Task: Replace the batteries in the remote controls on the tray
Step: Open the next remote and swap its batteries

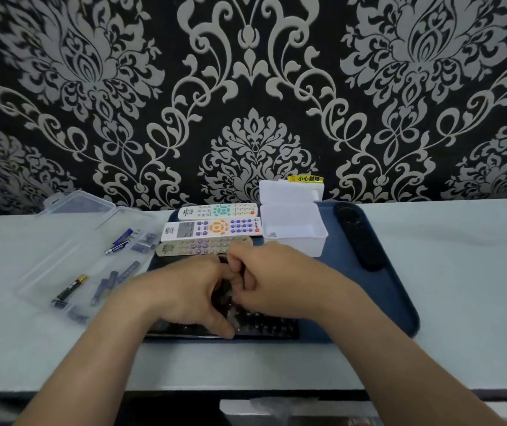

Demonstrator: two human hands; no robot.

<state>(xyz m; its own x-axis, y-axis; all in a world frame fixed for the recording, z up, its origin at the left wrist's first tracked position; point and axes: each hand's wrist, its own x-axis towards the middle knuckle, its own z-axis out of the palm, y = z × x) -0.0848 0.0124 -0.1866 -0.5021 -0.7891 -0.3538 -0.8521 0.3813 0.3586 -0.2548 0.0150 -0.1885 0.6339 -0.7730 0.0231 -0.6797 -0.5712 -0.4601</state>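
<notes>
Three pale remotes (212, 227) lie side by side at the blue tray's (399, 302) far-left corner, right beside an open white plastic box (295, 232). Left hand (190, 293) and right hand (279, 281) cover most of the glossy black remote (264, 325) at the near edge, fingers curled round it. Clear case (71, 241) of batteries (121, 241) sits on the counter (461, 272), left of the tray.

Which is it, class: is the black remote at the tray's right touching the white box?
Apart. The head view shows bare blue tray between the black remote and the white box.
</notes>
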